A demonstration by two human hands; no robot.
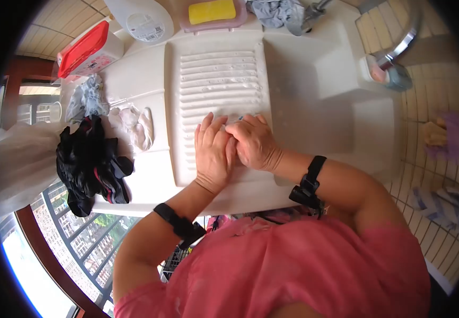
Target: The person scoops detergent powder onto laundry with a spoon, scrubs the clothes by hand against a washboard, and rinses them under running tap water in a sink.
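Washboard (219, 82): apparent rubbing step; left hand (212, 159) fingers together, right hand (257, 144) fingers curled, grip unclear. Next stroke needs even pressure.

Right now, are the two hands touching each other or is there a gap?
Touching. The head view shows it: the right hand overlaps the thumb side of the left hand, with no gap visible where they meet.

Glossy white ridged washboard (219, 79)
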